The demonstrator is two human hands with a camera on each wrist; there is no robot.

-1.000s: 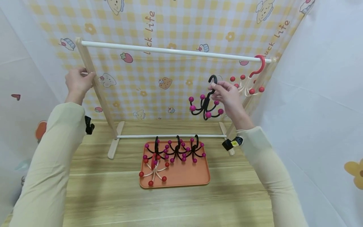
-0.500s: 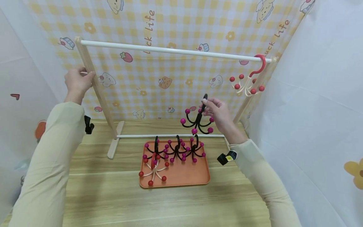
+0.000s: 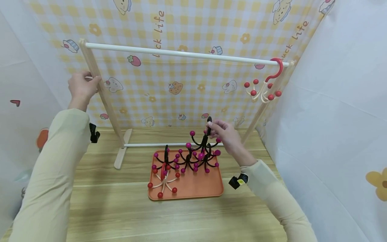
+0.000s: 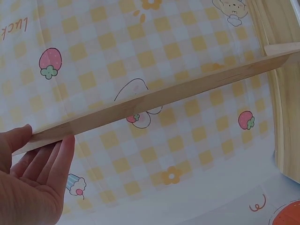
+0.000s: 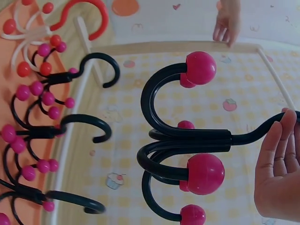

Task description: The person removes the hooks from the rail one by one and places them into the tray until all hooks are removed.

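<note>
My left hand grips the left wooden post of a rack between thumb and fingers; the left wrist view shows that post slanting across. My right hand pinches the hook of a black hanger with magenta balls, holding it upright above the back right of an orange tray. In the right wrist view this hanger hangs apart from the others, its balled arms spread. On the tray stand three similar black hangers and a cream hanger with a red hook and red balls.
Another cream hanger with a red hook hangs at the right end of the rack's white top rail. A lower white rail runs behind the tray. Patterned cloth backs the wooden table.
My right hand has carried the black hanger down and left, from beneath the top rail to over the tray. The left hand keeps its grip on the post. The hanging cream hanger has swung slightly.
</note>
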